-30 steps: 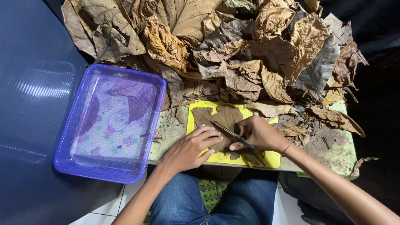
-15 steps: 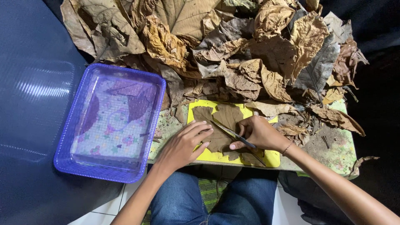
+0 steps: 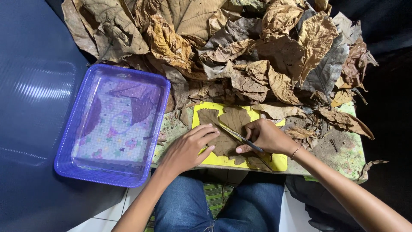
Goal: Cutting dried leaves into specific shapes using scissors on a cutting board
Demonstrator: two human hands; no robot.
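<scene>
A flat brown dried leaf (image 3: pixel 229 122) lies on a yellow cutting mat (image 3: pixel 274 162) on a small low table. My left hand (image 3: pixel 189 148) rests palm down on the leaf's left part, fingers spread, pressing it flat. My right hand (image 3: pixel 267 136) grips a thin metal blade (image 3: pixel 234 133) like a pen, its tip lying across the leaf's middle. My knees in blue jeans (image 3: pixel 214 206) show below the table's near edge.
A big heap of crumpled dry leaves (image 3: pixel 231 47) fills the table's far side. A purple plastic tray (image 3: pixel 66 163) with a few leaf pieces inside stands at the left. Leaf crumbs litter the green table top (image 3: pixel 343 154) at the right.
My left hand has slid left along the leaf, baring more of it. The blade in my right hand has shifted slightly across the leaf.
</scene>
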